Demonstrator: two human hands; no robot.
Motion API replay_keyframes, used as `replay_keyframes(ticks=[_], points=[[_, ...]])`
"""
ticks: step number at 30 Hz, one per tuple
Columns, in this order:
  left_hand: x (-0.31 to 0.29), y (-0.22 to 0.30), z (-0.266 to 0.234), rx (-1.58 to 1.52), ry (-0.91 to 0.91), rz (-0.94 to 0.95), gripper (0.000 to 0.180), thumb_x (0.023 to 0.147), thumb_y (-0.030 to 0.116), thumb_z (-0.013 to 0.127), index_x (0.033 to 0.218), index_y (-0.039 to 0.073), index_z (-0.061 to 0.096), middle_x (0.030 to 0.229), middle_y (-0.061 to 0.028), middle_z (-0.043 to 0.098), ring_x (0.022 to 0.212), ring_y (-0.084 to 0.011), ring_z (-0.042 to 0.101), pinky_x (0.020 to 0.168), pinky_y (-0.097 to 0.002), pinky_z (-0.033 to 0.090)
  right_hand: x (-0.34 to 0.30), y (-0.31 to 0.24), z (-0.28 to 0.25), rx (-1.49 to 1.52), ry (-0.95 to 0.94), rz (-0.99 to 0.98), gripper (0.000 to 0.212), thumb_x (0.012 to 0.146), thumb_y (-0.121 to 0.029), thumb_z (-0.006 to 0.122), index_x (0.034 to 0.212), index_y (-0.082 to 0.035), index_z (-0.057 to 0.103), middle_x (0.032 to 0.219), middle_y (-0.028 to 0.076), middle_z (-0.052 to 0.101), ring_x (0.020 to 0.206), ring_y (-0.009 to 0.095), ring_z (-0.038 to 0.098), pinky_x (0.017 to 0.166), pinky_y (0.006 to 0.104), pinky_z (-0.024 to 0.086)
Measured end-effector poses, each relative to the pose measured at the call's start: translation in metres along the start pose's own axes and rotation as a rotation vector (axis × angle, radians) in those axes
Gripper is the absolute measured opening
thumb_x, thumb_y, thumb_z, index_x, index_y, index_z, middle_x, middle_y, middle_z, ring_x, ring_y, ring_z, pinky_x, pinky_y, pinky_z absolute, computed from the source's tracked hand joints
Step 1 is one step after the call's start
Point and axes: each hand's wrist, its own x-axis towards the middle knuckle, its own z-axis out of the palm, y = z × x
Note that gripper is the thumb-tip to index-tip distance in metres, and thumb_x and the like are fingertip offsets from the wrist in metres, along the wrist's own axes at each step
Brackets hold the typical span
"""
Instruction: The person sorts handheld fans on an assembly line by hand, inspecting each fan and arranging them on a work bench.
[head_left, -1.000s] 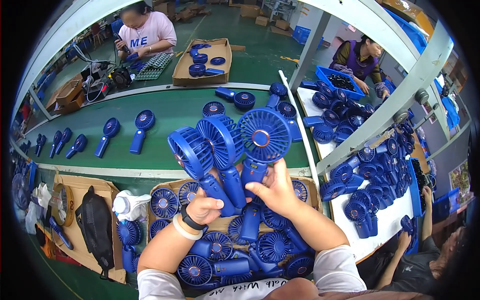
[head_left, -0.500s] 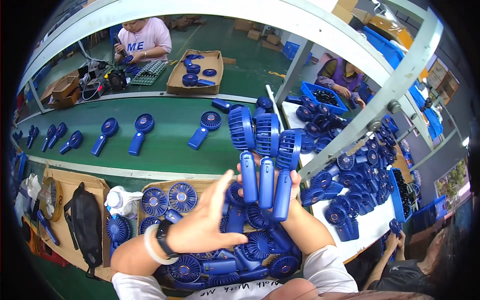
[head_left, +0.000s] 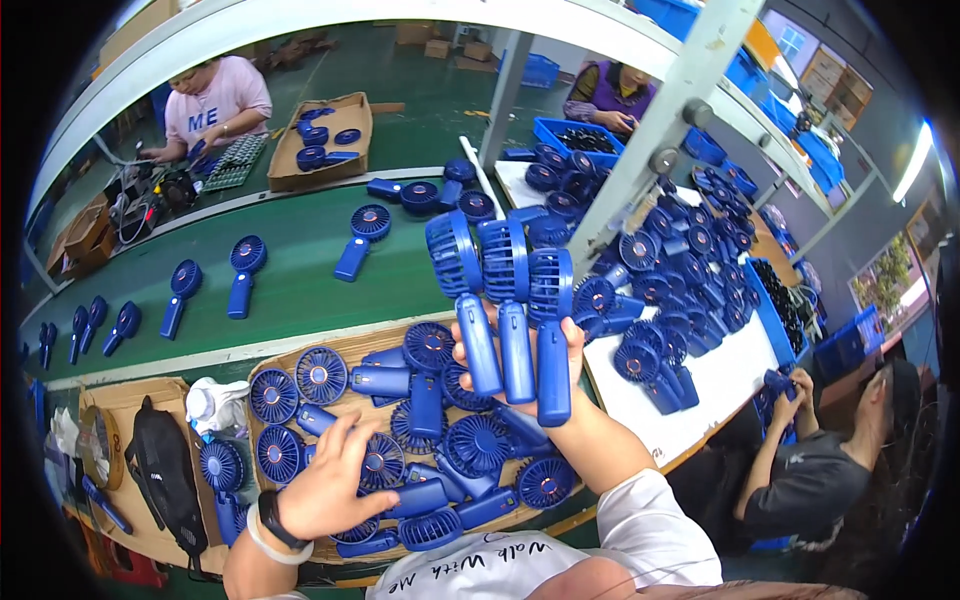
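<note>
My right hand [head_left: 575, 352] is raised in front of me and grips three blue handheld fans [head_left: 516, 350] side by side, their heads up and handles down. The fan heads have slatted guards; most of my palm is hidden behind the handles. Lower and to the left, my left hand [head_left: 325, 478] has its fingers spread and holds nothing. It hovers over a shallow cardboard box [head_left: 262, 362] of several more blue fans, close to a fan [head_left: 380, 460]. Whether its fingertips touch one, I cannot tell.
Beyond the box runs a green conveyor belt [head_left: 300, 290] with fans spaced along it. On the right a white table [head_left: 640, 425] bears a heap of fans. A slanting metal post [head_left: 650, 150] rises near it. At left lies a black pouch [head_left: 165, 465]. Several co-workers sit around.
My left hand has moved down and left, away from the held fans to above the box. The view has turned rightward. My right hand keeps its three fans.
</note>
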Motion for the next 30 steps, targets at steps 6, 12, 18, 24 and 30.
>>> replay_keyframes(ticks=[6,12,18,24,30], points=[[-0.044,0.017,0.031,0.387,-0.088,-0.349,0.097,0.054,0.038,0.081,0.134,0.011,0.032,0.133,-0.0254,0.027,0.126,-0.0468,0.023,0.095,-0.0644,0.025,-0.101,-0.027,-0.017,-0.142,0.182,-0.296,0.090,0.071,-0.057,0.059,0.132,0.002,0.030,0.125,0.028,0.040,0.112,0.040,0.046,0.087,0.0553,0.044],[-0.060,0.010,0.060,0.227,0.096,-0.422,0.098,0.052,0.020,0.083,0.135,0.009,0.031,0.137,-0.0271,0.024,0.119,-0.0464,0.033,0.098,-0.0519,0.032,-0.146,-0.176,-0.091,-0.291,0.984,-0.691,0.037,0.079,-0.042,0.062,0.103,-0.015,0.056,0.094,0.008,0.063,0.085,0.024,0.062,0.074,0.0449,0.051],[-0.052,0.013,0.042,0.242,0.295,-0.386,0.079,0.051,0.007,0.078,0.123,0.008,0.045,0.122,-0.0191,0.041,0.110,-0.0407,0.042,0.094,-0.0455,0.038,-0.154,-0.332,-0.176,-0.586,1.195,-0.673,0.048,0.075,-0.051,0.066,0.103,-0.013,0.059,0.103,0.004,0.062,0.090,0.025,0.060,0.078,0.0413,0.048],[-0.051,0.021,0.028,0.156,0.417,-0.364,0.072,0.049,0.004,0.077,0.116,0.009,0.051,0.123,-0.0167,0.041,0.111,-0.0388,0.042,0.093,-0.0445,0.039,-0.061,-0.160,-0.099,-1.636,0.860,-0.636,0.045,0.085,-0.009,0.058,0.127,0.000,0.045,0.123,0.012,0.052,0.112,0.016,0.048,0.095,0.0286,0.037],[-0.034,0.031,0.019,0.098,0.469,-0.070,0.066,0.049,0.007,0.079,0.110,0.009,0.055,0.122,-0.0178,0.043,0.110,-0.0381,0.045,0.091,-0.0444,0.040,-0.050,0.041,0.044,-2.018,-0.491,0.037,0.075,0.062,-0.027,0.078,0.127,-0.007,0.045,0.127,0.022,0.040,0.107,0.039,0.049,0.091,0.0423,0.043]])
